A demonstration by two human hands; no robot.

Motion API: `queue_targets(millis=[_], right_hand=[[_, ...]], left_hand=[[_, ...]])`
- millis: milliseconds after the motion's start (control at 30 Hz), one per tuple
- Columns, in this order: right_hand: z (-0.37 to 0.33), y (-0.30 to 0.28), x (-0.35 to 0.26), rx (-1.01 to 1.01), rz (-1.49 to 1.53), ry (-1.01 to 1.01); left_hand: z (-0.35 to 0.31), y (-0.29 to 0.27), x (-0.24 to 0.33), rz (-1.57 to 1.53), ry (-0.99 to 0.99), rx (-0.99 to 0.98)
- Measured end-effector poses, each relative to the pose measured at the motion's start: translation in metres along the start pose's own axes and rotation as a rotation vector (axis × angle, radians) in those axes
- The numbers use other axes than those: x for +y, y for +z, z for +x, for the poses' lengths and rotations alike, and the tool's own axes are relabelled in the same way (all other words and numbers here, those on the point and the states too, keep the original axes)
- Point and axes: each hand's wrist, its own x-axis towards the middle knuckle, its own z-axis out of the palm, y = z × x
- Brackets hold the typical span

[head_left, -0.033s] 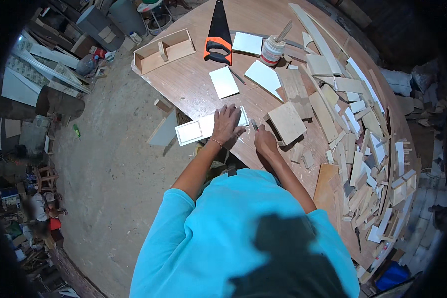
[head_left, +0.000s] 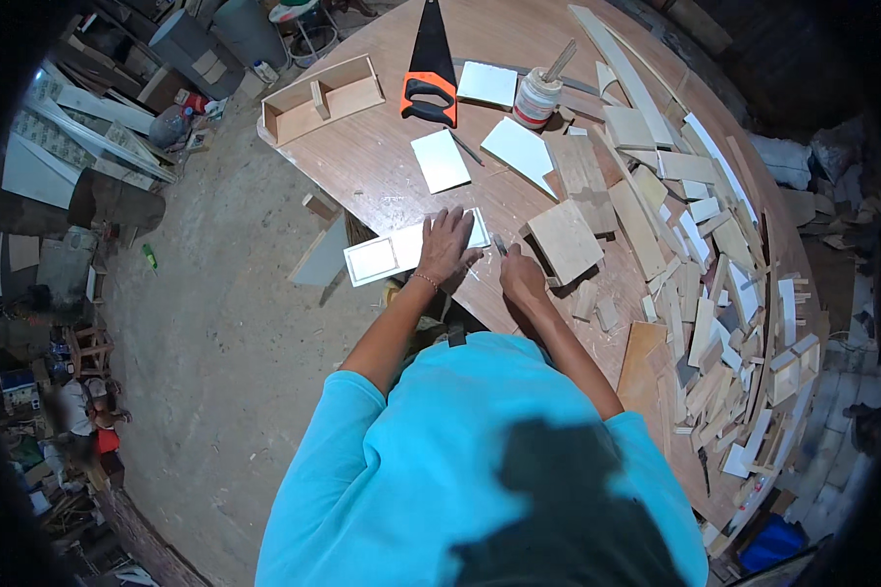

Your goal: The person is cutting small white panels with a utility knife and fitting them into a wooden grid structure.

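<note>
My left hand [head_left: 446,243] lies flat with its fingers stretched over a narrow white panel [head_left: 371,262] with thin raised strips along its edges. The panel's left end sticks out past the table edge. Just right of it, my right hand [head_left: 523,275] is closed around a short tool [head_left: 500,244]. Only its dull metal end shows, so its kind is unclear. Beyond my hands lie a white square board [head_left: 440,161], a dark pencil-like stick [head_left: 468,149] and a white angled offcut [head_left: 519,155]. A pale wooden block [head_left: 565,242] sits beside my right hand.
On the wooden table [head_left: 362,176], a handsaw [head_left: 429,83], a divided wooden box [head_left: 323,101] and a jar [head_left: 537,98] with a brush handle stand farther back. A heap of wood offcuts [head_left: 715,293] covers the right side. Concrete floor [head_left: 225,342] extends to the left.
</note>
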Motion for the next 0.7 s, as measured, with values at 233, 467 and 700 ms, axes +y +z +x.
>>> queue_targets(millis=[233, 467, 700], right_hand=[[0.006, -0.011, -0.017, -0.001, -0.143, -0.073], [0.009, -0.016, -0.023, -0.049, -0.180, -0.095], [0.007, -0.018, -0.024, -0.033, -0.207, -0.112]], left_hand=[[-0.005, 0.008, -0.009, -0.074, -0.018, -0.080], [-0.003, 0.009, -0.013, -0.122, -0.007, -0.083], [-0.004, 0.007, -0.012, -0.131, -0.025, -0.089]])
